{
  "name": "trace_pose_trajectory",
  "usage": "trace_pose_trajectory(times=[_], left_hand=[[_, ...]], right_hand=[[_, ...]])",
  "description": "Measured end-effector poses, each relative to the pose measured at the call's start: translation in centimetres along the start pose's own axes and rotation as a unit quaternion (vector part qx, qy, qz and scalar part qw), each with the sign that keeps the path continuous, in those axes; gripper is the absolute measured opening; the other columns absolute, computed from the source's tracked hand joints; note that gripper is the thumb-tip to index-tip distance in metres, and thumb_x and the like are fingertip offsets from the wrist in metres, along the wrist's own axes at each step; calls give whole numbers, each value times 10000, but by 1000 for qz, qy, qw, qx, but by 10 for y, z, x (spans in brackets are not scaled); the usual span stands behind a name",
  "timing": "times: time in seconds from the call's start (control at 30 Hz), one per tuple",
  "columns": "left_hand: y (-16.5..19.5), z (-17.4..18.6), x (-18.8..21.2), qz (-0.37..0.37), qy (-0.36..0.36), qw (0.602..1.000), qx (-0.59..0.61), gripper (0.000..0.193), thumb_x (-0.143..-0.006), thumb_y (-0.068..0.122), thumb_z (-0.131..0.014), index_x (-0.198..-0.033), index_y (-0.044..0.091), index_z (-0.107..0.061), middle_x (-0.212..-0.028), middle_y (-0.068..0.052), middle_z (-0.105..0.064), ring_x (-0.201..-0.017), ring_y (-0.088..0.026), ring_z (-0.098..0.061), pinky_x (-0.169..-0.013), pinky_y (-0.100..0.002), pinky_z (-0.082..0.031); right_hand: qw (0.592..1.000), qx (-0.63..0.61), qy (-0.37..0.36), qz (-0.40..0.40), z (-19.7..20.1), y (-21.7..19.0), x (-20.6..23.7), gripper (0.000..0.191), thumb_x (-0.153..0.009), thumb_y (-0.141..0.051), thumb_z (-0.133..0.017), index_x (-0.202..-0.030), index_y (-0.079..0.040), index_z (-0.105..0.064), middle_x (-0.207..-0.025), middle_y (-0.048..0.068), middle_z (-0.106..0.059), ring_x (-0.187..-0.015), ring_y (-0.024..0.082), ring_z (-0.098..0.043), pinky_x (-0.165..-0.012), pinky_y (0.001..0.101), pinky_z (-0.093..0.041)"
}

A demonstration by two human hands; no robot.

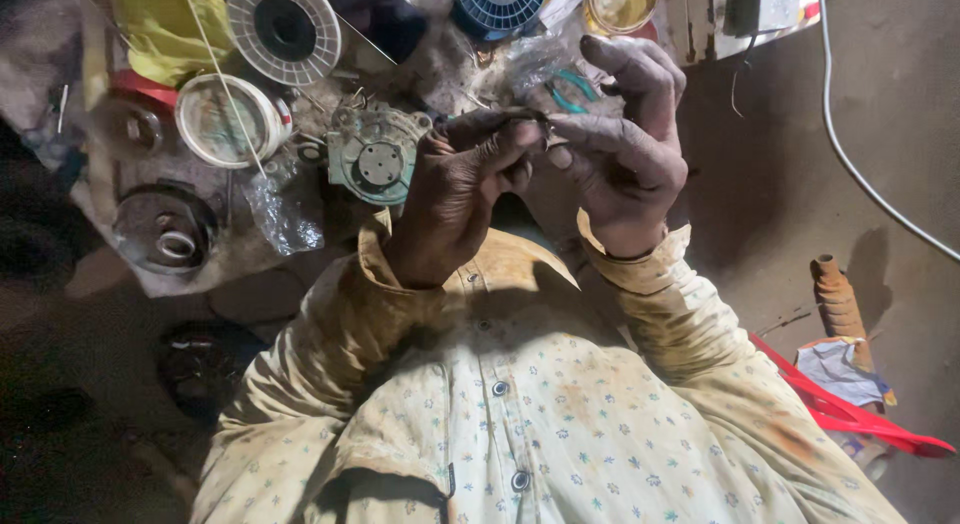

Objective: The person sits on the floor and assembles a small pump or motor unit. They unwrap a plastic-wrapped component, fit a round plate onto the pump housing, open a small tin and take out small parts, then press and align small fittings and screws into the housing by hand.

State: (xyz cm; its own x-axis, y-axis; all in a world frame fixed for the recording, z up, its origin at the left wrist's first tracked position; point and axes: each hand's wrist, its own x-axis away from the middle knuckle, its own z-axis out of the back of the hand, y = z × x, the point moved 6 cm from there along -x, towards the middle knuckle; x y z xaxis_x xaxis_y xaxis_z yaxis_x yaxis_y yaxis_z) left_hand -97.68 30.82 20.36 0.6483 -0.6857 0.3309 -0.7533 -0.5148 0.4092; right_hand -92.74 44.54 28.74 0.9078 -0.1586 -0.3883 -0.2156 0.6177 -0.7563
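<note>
A person in a stained yellow shirt [530,404] works with both hands raised in front of the chest. The left hand [455,199] and right hand [625,159] meet at their fingertips, pinching a small metal part [548,132] between them; what it is cannot be made out. Just left of the hands lies a green motor housing [378,162]. Farther left stand a white spool [284,29] and a white tub [225,119]. A blue spool [500,6] lies beyond the hands, green-handled pliers [570,89] near the right fingers.
</note>
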Motion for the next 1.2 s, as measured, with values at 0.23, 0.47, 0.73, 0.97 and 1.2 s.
trace_pose_trajectory(times=[0.23, 0.47, 0.73, 0.97, 1.2], left_hand=[[6, -12, 17, 6, -18, 1000, 1, 98, -954, 103, -766, -994, 15, -751, -942, -99, -758, -767, -141, -616, -735, -318, -488], [17, -20, 31, -25, -29, 999, -21, 127, -927, 87, -781, -1005, -10, -755, -913, -57, -724, -747, -132, -587, -705, -323, -463], [30, -24, 42, -87, -23, 983, -162, 136, -901, 1, -791, -1033, -14, -758, -966, -78, -738, -820, -134, -639, -746, -278, -531], [55, -45, 65, -288, -100, 869, -391, 186, -923, -51, -784, -1090, 22, -752, -1086, -79, -725, -1043, -149, -700, -917, -299, -578], [60, -58, 76, -341, -129, 832, -418, 206, -928, -72, -791, -1095, 41, -747, -1081, -66, -722, -985, -141, -709, -870, -265, -580]], right_hand=[[993, 88, 51, 65, 5, -25, 7, 189, -888, -187, -874, -982, -77, -752, -1360, 113, -617, -1313, 348, -488, -1140, 473, -436], [981, 129, 72, 124, 9, -48, 10, 176, -839, -190, -852, -971, -92, -790, -1341, 129, -604, -1329, 383, -466, -1115, 500, -434], [981, 137, 62, 123, 14, -74, 9, 163, -864, -144, -843, -996, -65, -789, -1313, 131, -607, -1319, 363, -470, -1109, 476, -429], [984, -167, -18, -61, 14, -67, 14, 213, -1015, -158, -723, -1122, 26, -718, -1164, 118, -636, -1144, 195, -569, -1012, 309, -477], [904, -356, -20, -235, 5, -51, 33, 158, -976, 4, -714, -1115, 55, -659, -1085, 88, -671, -987, 134, -624, -880, 280, -522]])
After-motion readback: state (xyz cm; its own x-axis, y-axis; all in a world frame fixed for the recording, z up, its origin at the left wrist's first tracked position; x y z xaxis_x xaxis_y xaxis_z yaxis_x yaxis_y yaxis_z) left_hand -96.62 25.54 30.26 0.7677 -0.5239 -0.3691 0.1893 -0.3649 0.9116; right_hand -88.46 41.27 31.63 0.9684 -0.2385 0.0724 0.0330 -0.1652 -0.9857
